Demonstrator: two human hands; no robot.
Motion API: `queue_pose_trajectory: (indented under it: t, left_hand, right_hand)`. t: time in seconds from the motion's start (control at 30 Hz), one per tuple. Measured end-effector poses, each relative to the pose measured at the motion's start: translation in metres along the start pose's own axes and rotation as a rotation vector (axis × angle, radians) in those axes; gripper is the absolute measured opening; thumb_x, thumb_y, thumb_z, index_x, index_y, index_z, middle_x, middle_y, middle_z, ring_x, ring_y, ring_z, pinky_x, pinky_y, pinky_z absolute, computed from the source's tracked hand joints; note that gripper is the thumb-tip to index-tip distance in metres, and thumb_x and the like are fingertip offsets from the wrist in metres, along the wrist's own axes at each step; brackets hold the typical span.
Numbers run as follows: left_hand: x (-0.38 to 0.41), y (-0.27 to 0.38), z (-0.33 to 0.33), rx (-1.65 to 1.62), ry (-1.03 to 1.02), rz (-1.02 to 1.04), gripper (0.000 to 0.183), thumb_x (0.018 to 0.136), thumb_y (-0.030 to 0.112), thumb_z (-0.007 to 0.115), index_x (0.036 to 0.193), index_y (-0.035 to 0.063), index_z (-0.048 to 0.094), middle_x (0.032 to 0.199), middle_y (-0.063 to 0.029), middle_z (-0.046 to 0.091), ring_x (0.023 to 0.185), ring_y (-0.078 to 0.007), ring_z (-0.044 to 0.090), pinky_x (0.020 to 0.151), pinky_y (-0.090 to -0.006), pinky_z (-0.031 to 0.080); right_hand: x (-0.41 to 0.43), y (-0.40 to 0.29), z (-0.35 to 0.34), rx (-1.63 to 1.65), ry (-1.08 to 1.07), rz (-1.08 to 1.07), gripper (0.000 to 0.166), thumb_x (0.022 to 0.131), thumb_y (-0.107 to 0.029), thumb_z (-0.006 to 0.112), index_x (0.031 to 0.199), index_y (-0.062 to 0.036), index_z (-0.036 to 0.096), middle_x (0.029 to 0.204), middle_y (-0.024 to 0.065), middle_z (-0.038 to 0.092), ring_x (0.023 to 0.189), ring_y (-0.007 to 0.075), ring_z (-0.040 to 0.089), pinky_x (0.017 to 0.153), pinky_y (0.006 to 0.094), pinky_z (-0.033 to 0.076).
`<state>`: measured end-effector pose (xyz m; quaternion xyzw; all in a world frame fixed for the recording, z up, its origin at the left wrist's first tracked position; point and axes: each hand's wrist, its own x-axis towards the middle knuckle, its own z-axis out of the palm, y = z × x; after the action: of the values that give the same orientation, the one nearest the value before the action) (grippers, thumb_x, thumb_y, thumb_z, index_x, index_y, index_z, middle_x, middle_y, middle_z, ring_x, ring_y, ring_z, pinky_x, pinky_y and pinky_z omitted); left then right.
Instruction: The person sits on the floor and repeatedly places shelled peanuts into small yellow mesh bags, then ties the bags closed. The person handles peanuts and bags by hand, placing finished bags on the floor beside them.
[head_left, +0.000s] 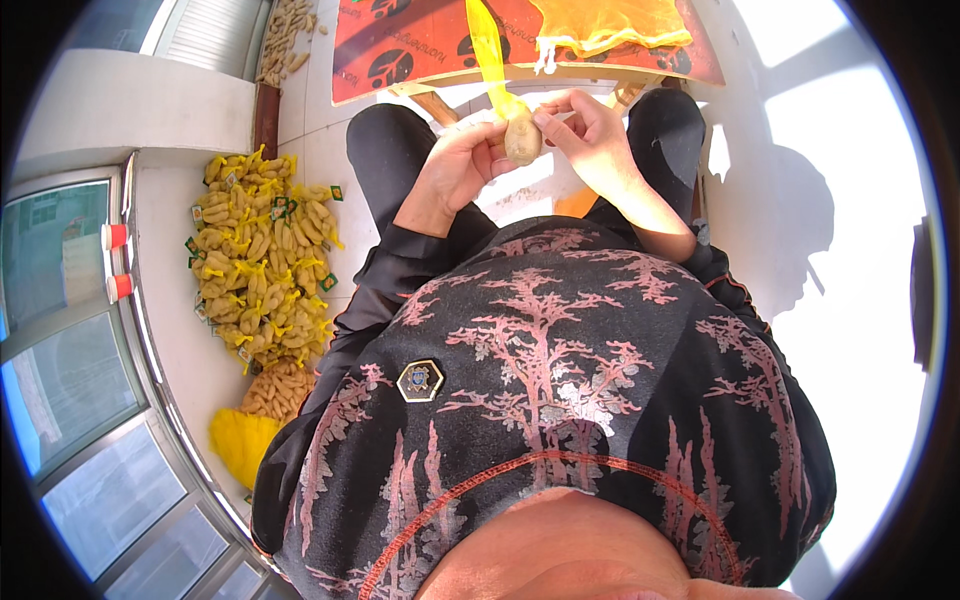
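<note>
A tan, oblong tuber-like piece (523, 142) is held up between my two hands, above the gap between my knees. Yellow mesh netting (489, 60) wraps its upper end and stretches away as a narrow sleeve over the edge of the red-topped table (442, 64). My left hand (463, 161) grips the piece from its left side, thumb near the netting. On the other side, the thumb and fingers of my right hand (589, 135) pinch it near its upper end. Whether the netting covers the lower end is hard to make out.
Orange mesh netting (615, 22) lies on the table. Left on the floor is a big pile of yellow-netted tan pieces (262, 255) with small tags. Loose pieces (277, 390) and a bundle of yellow netting (241, 442) adjoin it. Two paper cups (118, 287) stand by the window.
</note>
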<state>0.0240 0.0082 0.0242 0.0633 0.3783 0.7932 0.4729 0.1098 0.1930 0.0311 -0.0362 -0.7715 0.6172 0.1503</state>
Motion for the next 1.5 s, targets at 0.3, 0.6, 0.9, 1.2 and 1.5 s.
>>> queue_pose_trajectory:
  t: [0.3,0.6,0.9,1.2,1.5]
  left_hand:
    - [-0.071,-0.006,0.033,0.064,0.048,-0.241,0.03,0.1,0.021,0.044,0.113,-0.0053,0.052,0.085,-0.0023,0.053,0.074,-0.0094,0.049,0.065,-0.0209,0.041]
    - [-0.174,-0.001,-0.009,-0.177,0.21,-0.185,0.036,0.093,0.012,0.055,0.125,-0.0047,0.052,0.114,-0.0132,0.063,0.103,-0.0201,0.063,0.093,-0.0336,0.052]
    - [-0.21,-0.019,-0.018,-0.224,0.391,-0.11,0.038,0.093,0.015,0.057,0.126,-0.003,0.052,0.115,-0.0159,0.064,0.101,-0.024,0.065,0.092,-0.0346,0.052]
    - [-0.123,-0.035,-0.028,-0.061,0.27,-0.176,0.03,0.098,0.017,0.053,0.119,-0.0042,0.054,0.111,-0.0132,0.064,0.1,-0.0212,0.064,0.094,-0.033,0.051]
    - [-0.089,-0.032,-0.01,0.108,0.26,-0.33,0.039,0.103,0.024,0.044,0.127,-0.0045,0.052,0.104,-0.0157,0.068,0.09,-0.0213,0.069,0.079,-0.0288,0.058]
  right_hand:
    - [-0.035,-0.021,0.005,0.182,-0.441,0.232,0.015,0.096,-0.011,0.058,0.091,0.0027,0.062,0.074,0.0084,0.064,0.069,0.0112,0.064,0.063,0.0258,0.051]
    - [-0.031,-0.048,0.072,0.054,-0.77,0.008,0.016,0.093,-0.014,0.058,0.087,0.0003,0.059,0.078,0.0098,0.063,0.075,0.0173,0.064,0.065,0.0339,0.051]
    - [-0.033,-0.062,0.093,0.026,-0.916,0.054,0.014,0.095,-0.012,0.054,0.089,-0.0003,0.058,0.078,0.009,0.063,0.074,0.016,0.066,0.063,0.0293,0.053]
    - [-0.036,-0.009,0.059,0.146,-0.624,0.368,0.015,0.093,-0.005,0.051,0.09,0.0051,0.062,0.079,0.0119,0.067,0.066,0.0166,0.069,0.057,0.0278,0.056]
    - [-0.049,0.018,0.043,0.141,-0.458,0.402,0.012,0.092,-0.001,0.052,0.094,0.0059,0.061,0.077,0.0107,0.065,0.06,0.0138,0.064,0.051,0.0264,0.051]
